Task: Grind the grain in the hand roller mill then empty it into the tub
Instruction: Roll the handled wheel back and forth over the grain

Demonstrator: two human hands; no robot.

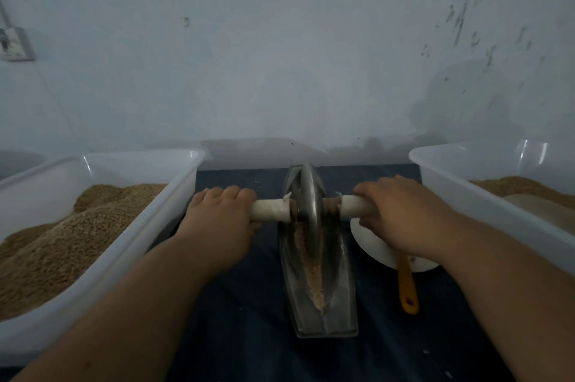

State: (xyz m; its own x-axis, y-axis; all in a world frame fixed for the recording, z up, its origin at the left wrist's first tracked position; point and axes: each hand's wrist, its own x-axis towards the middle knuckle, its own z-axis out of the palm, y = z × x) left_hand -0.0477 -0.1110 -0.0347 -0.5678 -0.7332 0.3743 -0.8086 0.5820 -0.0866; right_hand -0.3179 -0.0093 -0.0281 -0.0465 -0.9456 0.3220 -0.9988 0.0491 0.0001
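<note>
A metal boat-shaped trough (337, 297) lies in the middle of the dark cloth, with a strip of crushed grain (312, 275) along its groove. A steel roller wheel (306, 195) stands upright in the far end of the trough, on a wooden axle wrapped in white. My left hand (222, 216) grips the left handle (269, 209). My right hand (401, 213) grips the right handle (351, 204). A white tub (183, 176) of whole grain stands on the left. Another white tub (441, 170) on the right holds paler ground grain.
A white plate (373, 244) lies under my right wrist, right of the trough, with an orange-handled utensil (407, 288) resting on it. A pale blue wall rises just behind the tubs. A socket box (15, 44) is fixed to the wall at far left.
</note>
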